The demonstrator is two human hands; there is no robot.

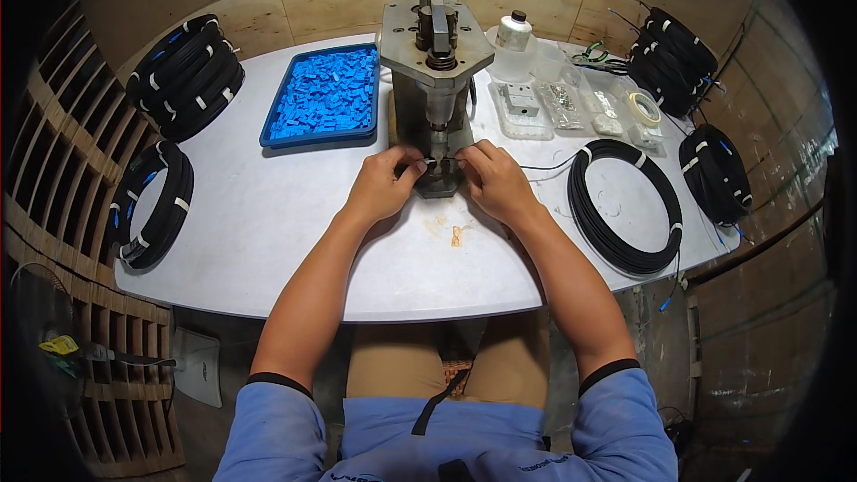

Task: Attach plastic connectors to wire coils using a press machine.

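The work looks partway along to me: the cable (548,167) has its working end at the foot of the press (437,80), between my hands, and I judge that end unfinished, since the ram stands right over it. The rest of its length lies wound in the black coil (581,210), out to the right of my right hand (496,180). Whether the end has been pressed at all, I can't tell.

My right thumb and fingers are drawn together in a pinch on the cable, just beside the ram. My left hand (386,182) is across from it, thumb and forefinger nearly meeting; it may have something small between the tips, but they're too small and shadowed here to be sure.

Beyond my left hand sits the tray (265,142) of blue pieces (323,94); farther left of it are stacked coils (185,78), tied with white bands.
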